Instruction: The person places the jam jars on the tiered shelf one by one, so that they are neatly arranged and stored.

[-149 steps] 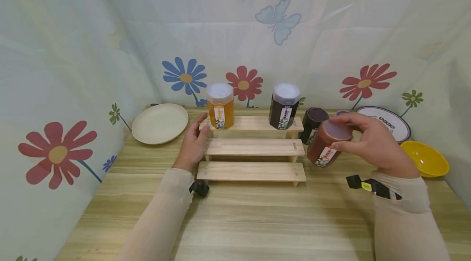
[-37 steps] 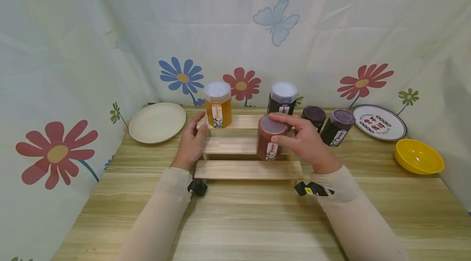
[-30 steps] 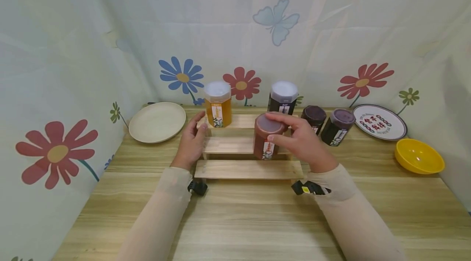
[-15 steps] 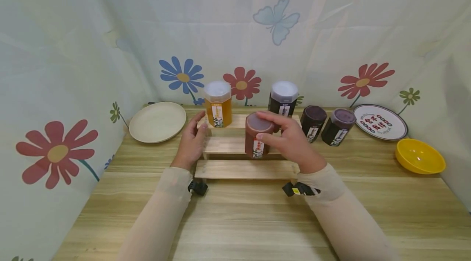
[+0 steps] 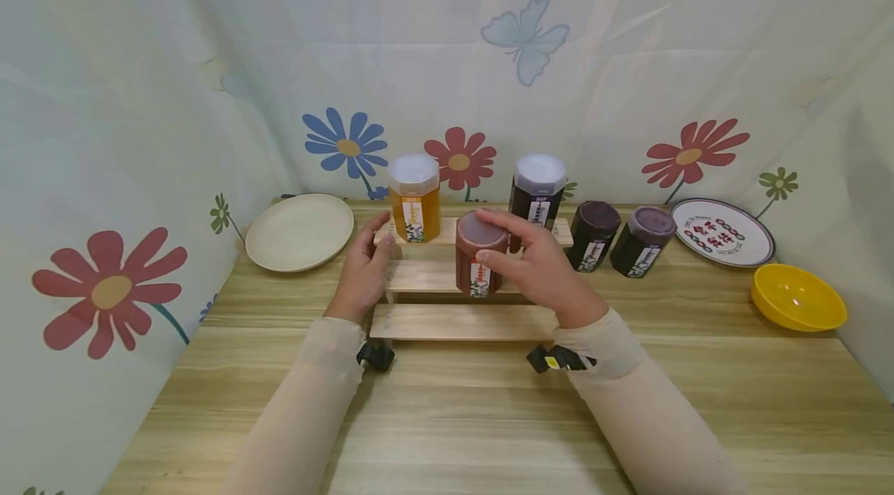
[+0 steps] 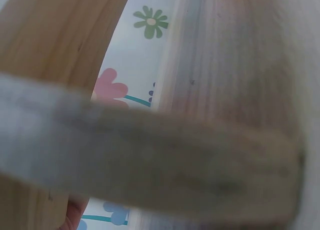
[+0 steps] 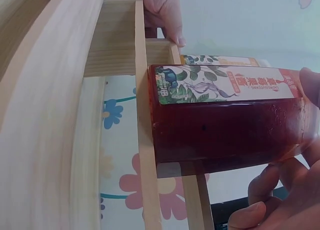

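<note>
My right hand (image 5: 541, 266) grips an eight-sided jar of red jam (image 5: 466, 266) around its lid. The jar stands upright over the middle shelf of a three-step wooden rack (image 5: 461, 322). In the right wrist view the jam jar (image 7: 225, 130) has its base right at the shelf board (image 7: 145, 150), its printed label showing. My left hand (image 5: 363, 270) holds the rack's left end by the top shelf, thumb in front. Up there stand an amber jar (image 5: 426, 217) on the left and a dark jar (image 5: 534, 204) on the right, partly hidden by my right hand.
Two dark jars (image 5: 594, 235) (image 5: 642, 241) stand on the table right of the rack. Beyond them lie a rimmed, printed plate (image 5: 726, 247) and a yellow bowl (image 5: 798, 297). A cream plate (image 5: 300, 233) lies at the left. Flowered cloth (image 5: 447, 76) hangs behind.
The red jam jar has travelled from the right of the rack to over the middle shelf, lately sliding further left in my right hand. My left hand stays on the rack.
</note>
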The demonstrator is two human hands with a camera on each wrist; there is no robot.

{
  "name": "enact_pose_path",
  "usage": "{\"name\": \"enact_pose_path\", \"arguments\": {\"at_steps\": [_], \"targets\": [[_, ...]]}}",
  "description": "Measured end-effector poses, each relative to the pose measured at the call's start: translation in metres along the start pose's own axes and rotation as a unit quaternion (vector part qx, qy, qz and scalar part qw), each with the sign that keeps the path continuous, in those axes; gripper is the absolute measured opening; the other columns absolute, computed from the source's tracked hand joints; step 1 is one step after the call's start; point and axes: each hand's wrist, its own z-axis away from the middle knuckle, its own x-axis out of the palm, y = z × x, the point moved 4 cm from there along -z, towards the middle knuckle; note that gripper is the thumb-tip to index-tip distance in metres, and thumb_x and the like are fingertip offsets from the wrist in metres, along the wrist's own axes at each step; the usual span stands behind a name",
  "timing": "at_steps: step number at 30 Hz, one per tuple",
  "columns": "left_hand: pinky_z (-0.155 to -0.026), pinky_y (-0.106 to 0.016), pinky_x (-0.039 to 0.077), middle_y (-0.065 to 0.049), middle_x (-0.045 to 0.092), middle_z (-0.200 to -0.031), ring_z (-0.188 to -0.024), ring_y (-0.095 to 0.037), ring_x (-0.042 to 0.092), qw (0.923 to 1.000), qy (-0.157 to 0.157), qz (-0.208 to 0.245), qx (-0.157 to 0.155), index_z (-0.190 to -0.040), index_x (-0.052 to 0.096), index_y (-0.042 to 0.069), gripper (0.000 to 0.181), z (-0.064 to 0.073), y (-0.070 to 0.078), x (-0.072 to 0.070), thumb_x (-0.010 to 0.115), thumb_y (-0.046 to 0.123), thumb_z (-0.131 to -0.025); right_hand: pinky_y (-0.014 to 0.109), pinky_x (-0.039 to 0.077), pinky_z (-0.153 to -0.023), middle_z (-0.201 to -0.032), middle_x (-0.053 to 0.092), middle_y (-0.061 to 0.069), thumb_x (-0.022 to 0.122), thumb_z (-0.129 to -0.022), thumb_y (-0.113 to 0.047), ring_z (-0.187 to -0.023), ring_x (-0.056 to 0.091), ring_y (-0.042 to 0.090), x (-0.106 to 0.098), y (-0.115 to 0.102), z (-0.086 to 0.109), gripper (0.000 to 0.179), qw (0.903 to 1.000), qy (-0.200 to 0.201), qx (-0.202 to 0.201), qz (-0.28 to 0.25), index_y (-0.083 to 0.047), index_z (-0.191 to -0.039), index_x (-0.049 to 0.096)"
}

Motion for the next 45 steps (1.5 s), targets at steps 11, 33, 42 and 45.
{"name": "enact_pose_path", "arguments": {"at_steps": [11,33,42,45], "targets": [[-0.121,-0.052,0.035,-0.01,0.031,-0.171,-0.15,-0.032,0.041,1.0,0.001,0.002,0.007,-0.165,0.036,0.009,0.052,-0.001,-0.001,0.0,0.046,0.019,-0.115,0.047,0.056,-0.098,-0.153,0.052,0.013,0.072,-0.102,-0.016,-0.126,0.055,0.033,0.004,0.003,-0.001,0.062,0.9999,-0.004,-0.004,-0.01,-0.019,-0.159,0.05],[-0.12,-0.051,0.036,-0.01,0.031,-0.171,-0.148,-0.032,0.042,0.9999,-0.001,0.003,0.015,-0.165,0.036,0.011,0.051,-0.003,-0.005,0.001,0.045,0.018,-0.115,0.037,0.045,-0.077,-0.127,0.065,0.016,0.078,-0.097,-0.015,-0.1,0.055,0.028,-0.037,-0.04,0.029,0.058,0.9859,0.116,-0.041,0.114,-0.021,-0.152,0.06],[-0.121,-0.052,0.035,-0.01,0.031,-0.172,-0.149,-0.033,0.041,0.9998,-0.004,0.005,0.021,-0.165,0.035,0.007,0.052,-0.003,-0.007,0.0,0.045,0.019,-0.115,0.021,0.052,-0.088,-0.124,0.068,0.006,0.07,-0.104,-0.023,-0.107,0.062,0.009,-0.095,-0.04,0.042,0.045,0.9729,0.184,0.0,0.14,-0.013,-0.147,0.064],[-0.121,-0.052,0.035,-0.011,0.031,-0.172,-0.149,-0.033,0.041,0.9997,-0.004,0.004,0.024,-0.165,0.034,0.007,0.052,-0.003,-0.007,-0.001,0.045,0.018,-0.115,0.042,0.052,-0.105,-0.145,0.062,0.01,0.068,-0.105,-0.032,-0.126,0.061,0.023,-0.11,-0.035,0.043,0.052,0.9715,0.166,0.046,0.163,-0.014,-0.152,0.059]]}}
